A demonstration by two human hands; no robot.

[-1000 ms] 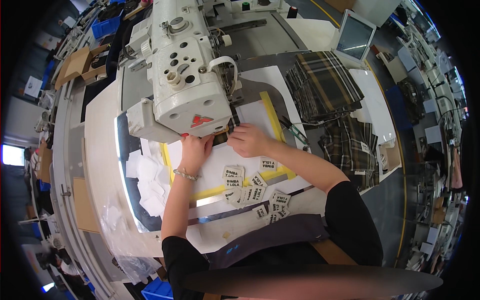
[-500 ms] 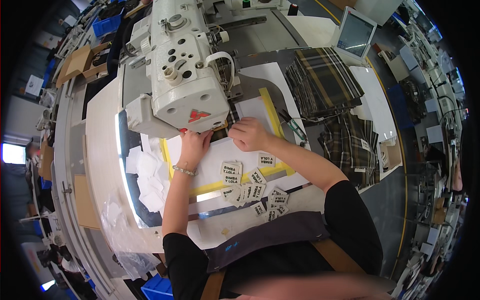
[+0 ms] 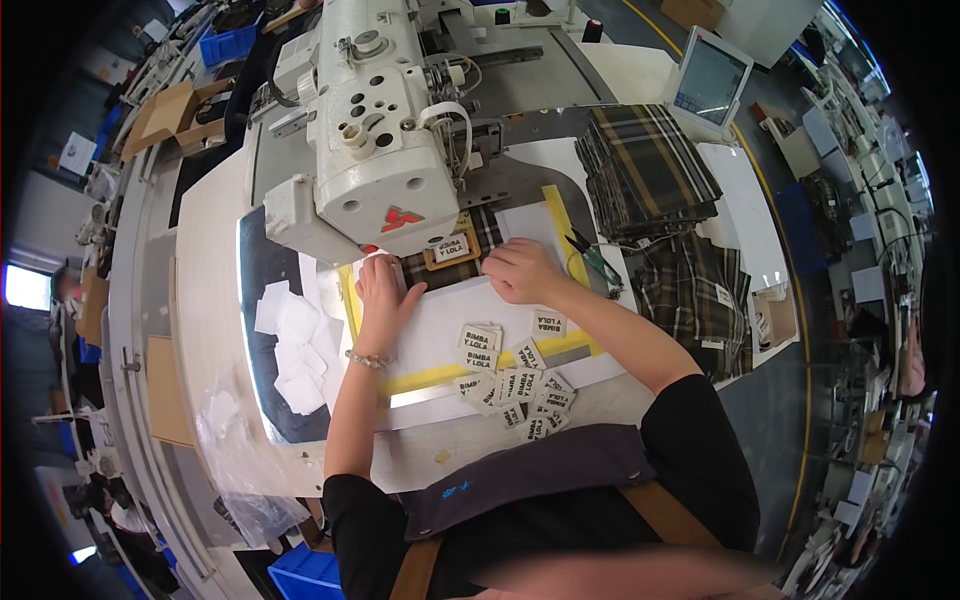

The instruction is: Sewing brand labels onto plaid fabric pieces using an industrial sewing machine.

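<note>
A dark plaid fabric piece (image 3: 487, 228) lies flat under the head of a white sewing machine (image 3: 380, 165). A brass-coloured clamp frame (image 3: 432, 262) rests on it, around a small white printed label (image 3: 452, 248). At the fabric's left edge is my left hand (image 3: 382, 292), its fingers laid forward and its thumb spread apart. My right hand (image 3: 522, 272) sits at the right edge with bent fingers closed on the fabric; its fingertips are partly hidden. Nearer to me lie several loose white labels (image 3: 517, 384) on the paper-covered, yellow-taped work surface (image 3: 430, 375).
Stacked plaid pieces (image 3: 650, 165) and a second plaid pile (image 3: 695, 290) lie to the right, with green-handled snips (image 3: 597, 262) beside them. White paper scraps (image 3: 295, 340) are at left. A screen (image 3: 712, 80) stands at back right. Clear plastic (image 3: 245, 465) hangs at the left front.
My hands have moved farther apart, and my left thumb has spread away. More of the fabric shows between them, and the clamp frame with its label has come into clear view.
</note>
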